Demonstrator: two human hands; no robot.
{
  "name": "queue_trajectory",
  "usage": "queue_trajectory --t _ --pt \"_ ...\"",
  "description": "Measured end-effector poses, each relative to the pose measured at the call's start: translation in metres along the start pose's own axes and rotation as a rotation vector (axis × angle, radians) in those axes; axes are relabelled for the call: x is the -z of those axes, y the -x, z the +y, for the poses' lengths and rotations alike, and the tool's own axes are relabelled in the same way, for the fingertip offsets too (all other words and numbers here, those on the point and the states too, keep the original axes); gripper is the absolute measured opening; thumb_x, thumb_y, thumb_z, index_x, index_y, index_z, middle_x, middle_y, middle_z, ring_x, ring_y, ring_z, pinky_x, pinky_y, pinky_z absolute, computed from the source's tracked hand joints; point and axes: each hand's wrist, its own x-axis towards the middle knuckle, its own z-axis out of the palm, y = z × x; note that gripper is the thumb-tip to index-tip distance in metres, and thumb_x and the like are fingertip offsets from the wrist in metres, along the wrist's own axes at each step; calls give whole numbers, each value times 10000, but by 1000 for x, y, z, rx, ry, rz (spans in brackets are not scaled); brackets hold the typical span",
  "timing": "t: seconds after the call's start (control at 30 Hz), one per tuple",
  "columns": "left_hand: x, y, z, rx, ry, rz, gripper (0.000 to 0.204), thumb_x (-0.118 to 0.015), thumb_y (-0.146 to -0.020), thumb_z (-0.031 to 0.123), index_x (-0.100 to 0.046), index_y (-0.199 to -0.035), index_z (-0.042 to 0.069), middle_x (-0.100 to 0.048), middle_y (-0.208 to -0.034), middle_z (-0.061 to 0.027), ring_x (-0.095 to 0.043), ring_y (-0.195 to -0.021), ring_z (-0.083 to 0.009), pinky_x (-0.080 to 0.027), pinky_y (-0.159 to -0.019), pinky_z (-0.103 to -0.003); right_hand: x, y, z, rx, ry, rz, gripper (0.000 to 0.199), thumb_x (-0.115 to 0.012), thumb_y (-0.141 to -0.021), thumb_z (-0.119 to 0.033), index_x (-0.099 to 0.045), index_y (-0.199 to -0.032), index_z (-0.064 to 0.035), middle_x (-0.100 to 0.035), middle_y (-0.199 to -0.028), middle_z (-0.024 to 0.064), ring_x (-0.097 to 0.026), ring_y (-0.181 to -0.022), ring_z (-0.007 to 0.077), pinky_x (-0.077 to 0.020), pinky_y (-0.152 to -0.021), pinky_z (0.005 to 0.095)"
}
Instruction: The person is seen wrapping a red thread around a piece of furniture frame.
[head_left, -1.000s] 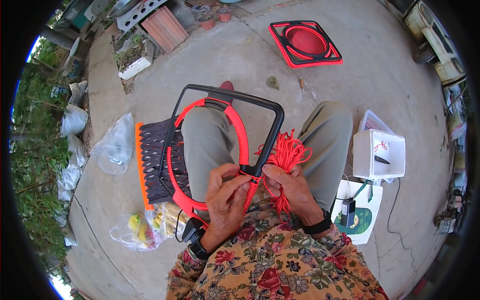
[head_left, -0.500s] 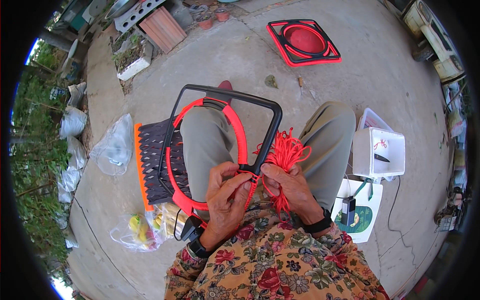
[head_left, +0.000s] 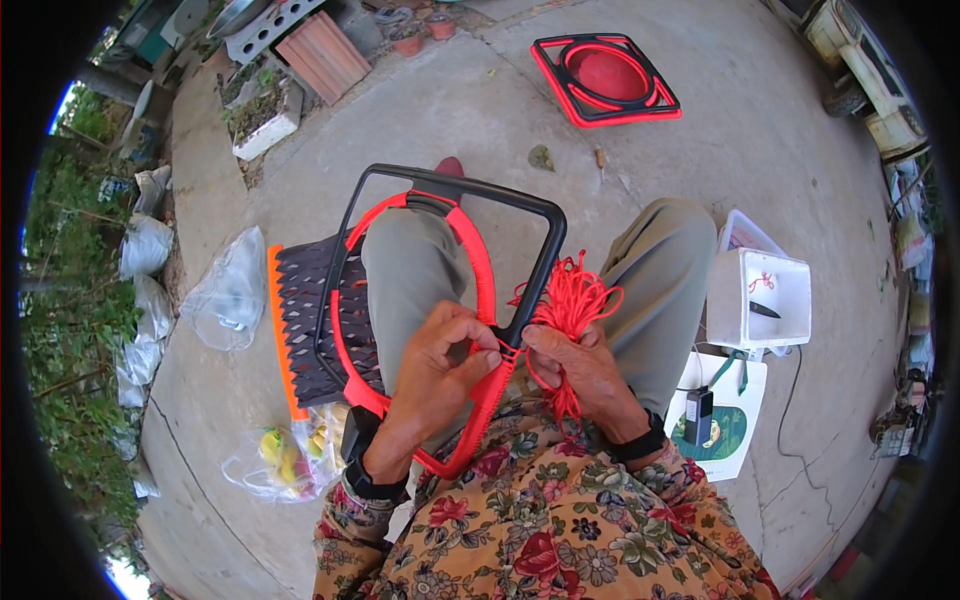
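Note:
A black square frame (head_left: pixel 549 240) with a ring wrapped in red cord (head_left: pixel 472 245) inside it leans over my left knee. At its near right corner, my left hand (head_left: pixel 440 365) is closed, thumb and fingertips pinched on the red cord against the frame. My right hand (head_left: pixel 585 375) is closed beside that corner and grips a loose bundle of red cord (head_left: pixel 575 300), its loops fanning out above the fingers and hanging below. Several tight turns of cord show where ring and frame meet. The left palm and the lower left of the frame are partly hidden.
A finished-looking red and black frame (head_left: pixel 607 82) lies on the concrete ahead. To the right stand a white foam box (head_left: pixel 730 300) with a knife (head_left: pixel 764 311) inside and a white bag (head_left: pixel 745 385). On the left are a clear plastic bag (head_left: pixel 225 300), a dark slatted seat (head_left: pixel 310 330) and bagged fruit (head_left: pixel 285 465).
My left hand has turned, its wrist shifting up and left, while the fingertips stay near the frame's corner. The right hand keeps its grip on the cord bundle almost unmoved.

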Motion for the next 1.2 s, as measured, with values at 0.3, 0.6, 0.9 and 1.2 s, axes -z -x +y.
queue_trajectory --t 0.3,0.6,0.9,1.2 --pt "-12 12 -13 -15 380 161 117 -607 -859 -21 -550 -955 13 -547 -968 -42 -538 -884 -109 -443 -772 -234 -2 1 -2 24 79 -28 183 -640 -906 -197 -577 -783 -76 -448 -558 -44 -421 -474 57 -321 -438 222" --pt "-7 7 -12 217 534 135 206 -584 -888 7 -572 -1089 -35 -646 -982 -73 -617 -868 -115 -490 -789 -229 6 10 0 -27 34 -103 198 -639 -907 -186 -586 -761 -63 -458 -562 -35 -434 -487 68 -338 -452 226" --pt "0 2 -12 402 666 30 132 -561 -911 53 -625 -999 -23 -663 -895 -46 -622 -781 -91 -493 -720 -218 14 17 12 -52 174 -73 104 -654 -875 -105 -569 -851 -52 -480 -593 -19 -452 -486 72 -366 -442 230" --pt "1 2 -16 416 741 42 157 -561 -883 36 -620 -1005 -44 -678 -912 -82 -658 -811 -136 -526 -755 -253 13 20 9 -87 68 -16 96 -624 -892 -114 -578 -852 -39 -476 -576 -28 -421 -463 61 -342 -443 232"
